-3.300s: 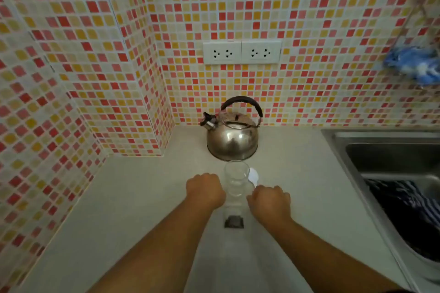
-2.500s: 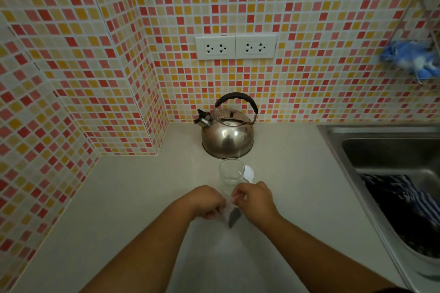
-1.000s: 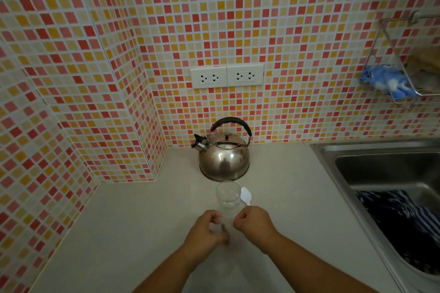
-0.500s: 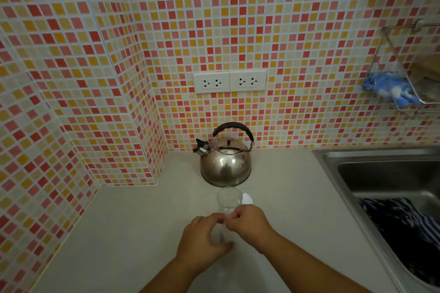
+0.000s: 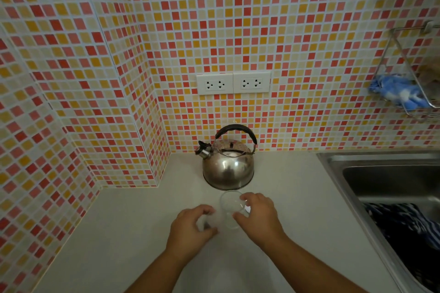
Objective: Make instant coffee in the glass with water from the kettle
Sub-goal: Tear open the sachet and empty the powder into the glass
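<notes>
A clear empty glass (image 5: 228, 206) stands on the pale counter (image 5: 133, 228), just in front of a steel kettle (image 5: 228, 169) with a black handle. My right hand (image 5: 260, 217) is at the glass's right side, with its index finger on the rim and its thumb on the near wall. My left hand (image 5: 190, 229) is left of the glass, fingers curled around a small clear coffee sachet (image 5: 205, 223), which is blurred and mostly hidden. A sliver of a white spoon (image 5: 247, 209) shows under my right fingers.
A steel sink (image 5: 381, 169) takes up the right side, with a dark striped cloth (image 5: 404, 231) in it. A wire rack (image 5: 412, 100) with a blue cloth hangs on the tiled wall. Two sockets (image 5: 233, 83) sit above the kettle. A tiled corner juts out at the left.
My hands, which worked together on the sachet in front of the glass, have come apart. The left keeps the sachet, and the right has moved to the glass.
</notes>
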